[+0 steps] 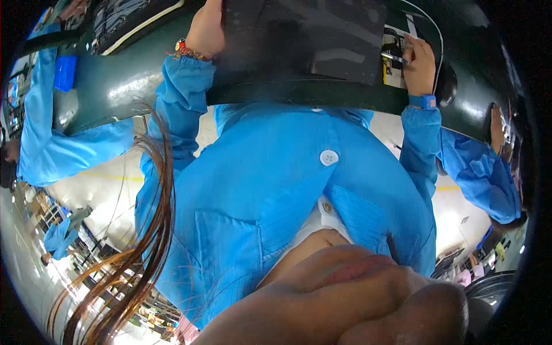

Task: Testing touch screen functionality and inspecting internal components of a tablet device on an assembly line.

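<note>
A large dark flat panel [276,46] lies on the dark green table in front of me. My left hand [207,31] rests against the panel's left edge, and its fingertips run out of view at the top. Beside the panel's right edge, my right hand [420,64] has its fingers closed around a slim silver tool [393,57], whose exact kind I cannot make out. Under that tool is a small flat piece with white, black and yellow areas [393,75]. A blue band [423,102] circles my right wrist.
A white cable [441,46] curves past my right hand. A blue bin [65,73] stands on the table [126,86] at the left. Co-workers in blue sit close on both sides, a sleeve [86,150] at left and another [477,172] at right.
</note>
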Available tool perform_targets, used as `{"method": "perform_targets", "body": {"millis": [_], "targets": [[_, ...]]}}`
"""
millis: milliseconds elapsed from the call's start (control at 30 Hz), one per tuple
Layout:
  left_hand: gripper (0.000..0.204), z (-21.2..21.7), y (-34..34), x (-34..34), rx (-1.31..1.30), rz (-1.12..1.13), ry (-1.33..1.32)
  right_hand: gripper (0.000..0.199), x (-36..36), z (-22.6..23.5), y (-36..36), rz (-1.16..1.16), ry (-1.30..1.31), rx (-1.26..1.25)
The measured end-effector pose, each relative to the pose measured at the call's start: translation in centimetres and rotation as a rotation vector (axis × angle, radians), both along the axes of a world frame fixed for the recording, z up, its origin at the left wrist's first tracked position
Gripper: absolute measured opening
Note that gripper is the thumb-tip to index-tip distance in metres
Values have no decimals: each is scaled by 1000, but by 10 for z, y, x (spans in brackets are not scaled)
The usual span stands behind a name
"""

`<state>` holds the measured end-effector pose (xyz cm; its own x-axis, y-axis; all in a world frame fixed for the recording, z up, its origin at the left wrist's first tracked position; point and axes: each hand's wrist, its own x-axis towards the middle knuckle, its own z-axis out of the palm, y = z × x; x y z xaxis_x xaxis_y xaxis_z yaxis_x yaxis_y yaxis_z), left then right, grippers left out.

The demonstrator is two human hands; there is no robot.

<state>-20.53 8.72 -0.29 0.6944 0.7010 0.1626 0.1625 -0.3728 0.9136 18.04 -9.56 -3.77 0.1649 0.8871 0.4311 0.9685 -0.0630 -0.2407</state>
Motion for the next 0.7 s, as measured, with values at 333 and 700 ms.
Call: {"method": "perform_targets", "body": {"millis": [333,700], "targets": [[58,12,-6,12,-1087,84,-541,29,1,0,1,14,-2,16],[62,11,-1,11,-1183,94,-607,32,-128,63,3,219,1,279]]}}
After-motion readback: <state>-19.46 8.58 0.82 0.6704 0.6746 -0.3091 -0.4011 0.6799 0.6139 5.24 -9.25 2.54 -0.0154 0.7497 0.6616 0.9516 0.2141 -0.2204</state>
